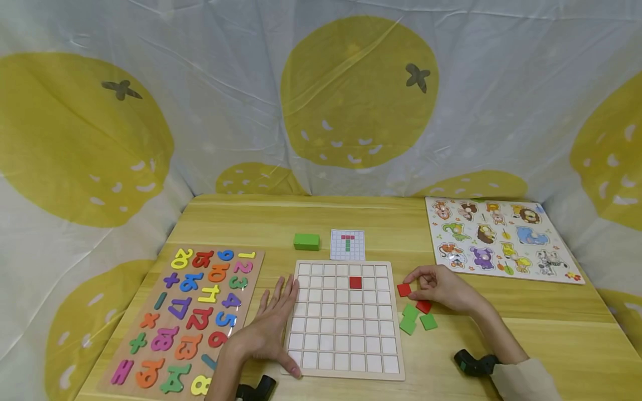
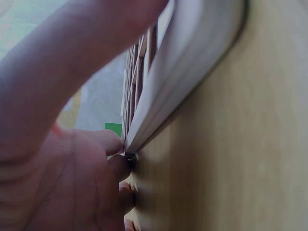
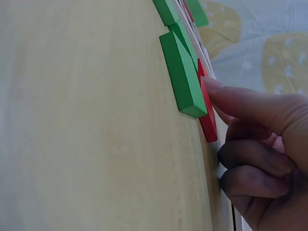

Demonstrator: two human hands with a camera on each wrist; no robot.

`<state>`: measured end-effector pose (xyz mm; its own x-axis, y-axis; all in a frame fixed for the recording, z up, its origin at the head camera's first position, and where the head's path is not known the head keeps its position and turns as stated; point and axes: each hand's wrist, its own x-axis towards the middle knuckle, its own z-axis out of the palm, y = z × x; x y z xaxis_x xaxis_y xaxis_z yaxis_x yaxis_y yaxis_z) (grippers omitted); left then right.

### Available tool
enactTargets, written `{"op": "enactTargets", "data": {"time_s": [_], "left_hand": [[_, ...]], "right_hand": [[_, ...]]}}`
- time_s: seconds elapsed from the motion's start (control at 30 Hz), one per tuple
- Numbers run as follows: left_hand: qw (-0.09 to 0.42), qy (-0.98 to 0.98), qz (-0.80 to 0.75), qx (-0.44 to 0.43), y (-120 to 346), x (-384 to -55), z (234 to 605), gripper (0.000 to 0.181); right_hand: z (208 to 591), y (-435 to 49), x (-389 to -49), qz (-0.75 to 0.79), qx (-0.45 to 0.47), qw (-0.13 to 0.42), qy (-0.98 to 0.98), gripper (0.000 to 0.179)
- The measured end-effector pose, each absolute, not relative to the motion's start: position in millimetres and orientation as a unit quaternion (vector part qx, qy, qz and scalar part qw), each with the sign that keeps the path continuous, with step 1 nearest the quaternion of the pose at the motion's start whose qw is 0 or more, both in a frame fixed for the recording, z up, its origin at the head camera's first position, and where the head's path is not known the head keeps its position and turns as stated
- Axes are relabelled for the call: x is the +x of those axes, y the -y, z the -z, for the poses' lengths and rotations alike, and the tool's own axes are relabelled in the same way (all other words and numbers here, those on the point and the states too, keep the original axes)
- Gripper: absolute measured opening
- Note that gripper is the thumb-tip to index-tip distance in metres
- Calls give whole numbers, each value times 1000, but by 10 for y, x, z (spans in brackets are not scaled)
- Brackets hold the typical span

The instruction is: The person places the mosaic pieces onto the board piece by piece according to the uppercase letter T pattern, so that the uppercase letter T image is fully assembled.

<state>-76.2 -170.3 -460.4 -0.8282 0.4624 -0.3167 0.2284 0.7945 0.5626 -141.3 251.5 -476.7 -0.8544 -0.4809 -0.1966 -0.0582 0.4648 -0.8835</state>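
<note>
My left hand (image 1: pixel 267 328) lies spread along the left side of the grid board (image 1: pixel 346 376), while my right hand (image 1: pixel 441 287) pinches a red tile (image 1: pixel 403 290) between thumb and forefinger, just beside the board's right edge. I'd judge this barely begun: one seated red square (image 1: pixel 355 283) is all the grid holds. Going by the pattern card (image 1: pixel 348 245) (a red bar over a green stem), what's left is my pinched tile, a loose red square (image 1: pixel 424 307) beneath my fingers, and three green squares (image 1: pixel 428 321) nearby.
</note>
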Motion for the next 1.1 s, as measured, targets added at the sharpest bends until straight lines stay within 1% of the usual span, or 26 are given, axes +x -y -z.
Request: {"op": "enactTargets", "data": {"time_s": [0.17,0.27,0.57,0.8,0.97,1.1], "left_hand": [[226,-918,-266,188,1701,-759,4594,169],[226,-918,-265,189,1701,-761,4593,169],[225,-919,-264,189,1700,-762,4598,169],[227,-917,-268,189,1704,-759,4607,169],[225,-917,-268,192,1707,-760,4613,169],[222,-918,-267,192,1710,-760,4612,168]], "right_hand": [[4749,-2521,-1402,480,-170,198,-838,27],[4736,-2527,-1398,480,-153,186,-844,27],[4660,-2440,-1385,433,-155,116,-880,21],[4547,-2097,-1418,444,-105,74,-887,20],[4454,-1750,-1432,448,-89,80,-886,20],[4462,-1464,-1440,447,-85,89,-886,18]]}}
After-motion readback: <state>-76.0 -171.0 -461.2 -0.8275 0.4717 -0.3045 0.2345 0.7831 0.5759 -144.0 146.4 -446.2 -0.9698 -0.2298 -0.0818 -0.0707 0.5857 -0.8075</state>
